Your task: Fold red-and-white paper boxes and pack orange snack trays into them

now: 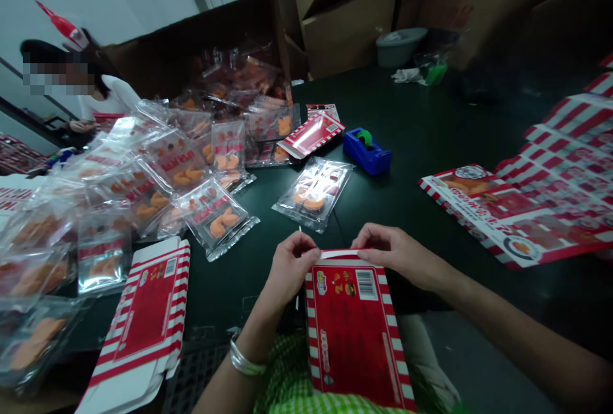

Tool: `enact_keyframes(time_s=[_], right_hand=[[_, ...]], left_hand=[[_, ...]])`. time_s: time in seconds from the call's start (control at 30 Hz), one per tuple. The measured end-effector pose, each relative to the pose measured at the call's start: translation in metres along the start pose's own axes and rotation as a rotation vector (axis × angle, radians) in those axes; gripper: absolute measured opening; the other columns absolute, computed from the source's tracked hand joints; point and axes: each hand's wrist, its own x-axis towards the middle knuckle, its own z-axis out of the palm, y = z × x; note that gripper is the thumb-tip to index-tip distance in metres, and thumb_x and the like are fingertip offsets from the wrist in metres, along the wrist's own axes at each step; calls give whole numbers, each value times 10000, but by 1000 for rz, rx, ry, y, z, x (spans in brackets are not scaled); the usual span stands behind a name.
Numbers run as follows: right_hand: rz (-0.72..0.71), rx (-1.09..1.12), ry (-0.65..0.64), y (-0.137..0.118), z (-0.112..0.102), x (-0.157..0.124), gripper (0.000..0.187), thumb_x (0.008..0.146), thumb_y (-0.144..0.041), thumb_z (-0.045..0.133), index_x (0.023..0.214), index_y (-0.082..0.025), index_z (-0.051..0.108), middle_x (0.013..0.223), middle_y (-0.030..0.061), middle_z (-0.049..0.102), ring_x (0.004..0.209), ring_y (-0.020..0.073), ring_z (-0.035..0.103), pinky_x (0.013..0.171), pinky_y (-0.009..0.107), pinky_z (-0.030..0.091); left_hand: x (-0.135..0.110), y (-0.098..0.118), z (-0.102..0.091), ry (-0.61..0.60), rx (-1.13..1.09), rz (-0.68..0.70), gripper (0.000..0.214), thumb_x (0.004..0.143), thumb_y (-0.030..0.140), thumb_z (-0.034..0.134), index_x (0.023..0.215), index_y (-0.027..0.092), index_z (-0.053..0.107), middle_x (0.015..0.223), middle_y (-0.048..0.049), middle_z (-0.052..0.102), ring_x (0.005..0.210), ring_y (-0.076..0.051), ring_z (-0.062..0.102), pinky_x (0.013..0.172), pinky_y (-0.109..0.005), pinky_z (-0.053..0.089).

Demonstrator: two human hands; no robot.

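Observation:
I hold a red box with white stripes (354, 331) upright in front of me, its barcode side facing up. My left hand (290, 267) pinches the left end of the box's top flap. My right hand (395, 251) pinches the right end of the same flap. Both hands have their fingers closed on the white top edge. A silver bracelet (244, 360) sits on my left wrist.
Several clear packets of orange toy food (218, 216) are piled at the left on a dark table (431, 139). Another flat striped box (143, 318) lies at lower left, flat cartons (541, 203) at right. A blue tape dispenser (368, 151) stands mid-table. A person sits far left; cardboard boxes (345, 24) stand behind.

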Motion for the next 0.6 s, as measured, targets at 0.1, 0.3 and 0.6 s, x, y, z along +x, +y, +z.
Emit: enact_keyframes(time_s=[0.1,0.3,0.6], right_hand=[[65,119,94,-8,5,5,192,652,-340,676,744,-202,580,693,-12,626,618,164,593,563,274,459],[119,81,77,-6,-7,-3,166,600,-308,712,668,-177,636,841,30,676,712,169,601,606,269,459],[24,-193,-71,-16,-13,-3,283,697,-461,682,818,-206,707,793,24,712,725,202,635,635,294,483]], left_hand=[[9,7,0,-2,-21,-25,152,683,258,645,641,163,532,582,55,506,540,-89,441,528,-204,357],[3,17,-6,-204,113,49,188,780,304,596,701,139,644,647,7,588,598,-112,496,562,-216,391],[-18,19,-6,-230,136,81,259,856,287,520,965,181,730,891,-47,724,784,-179,620,701,-256,476]])
